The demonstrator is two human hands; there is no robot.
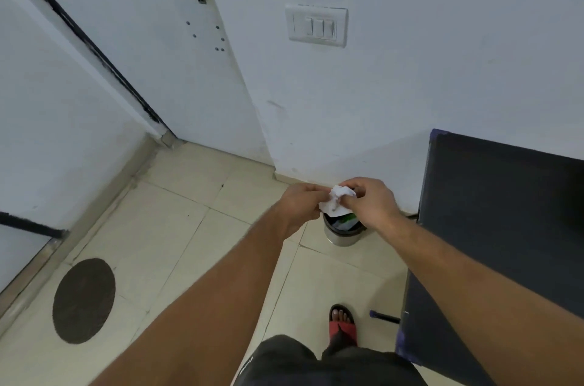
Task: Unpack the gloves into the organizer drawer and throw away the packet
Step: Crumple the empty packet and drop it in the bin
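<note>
A crumpled white packet (335,200) is pinched between both my hands, straight above a small round bin (343,237) on the floor. My left hand (300,207) grips the packet's left side and my right hand (369,200) grips its right side. The bin stands against the wall and has green and white rubbish inside. Neither gloves nor the organizer drawer are in view.
A dark table (505,227) stands right of the bin, against the wall. A white door (151,47) is at the left, with a switch plate (317,26) on the wall. A dark round mat (83,300) lies on the tiled floor. My sandalled foot (343,324) is below the bin.
</note>
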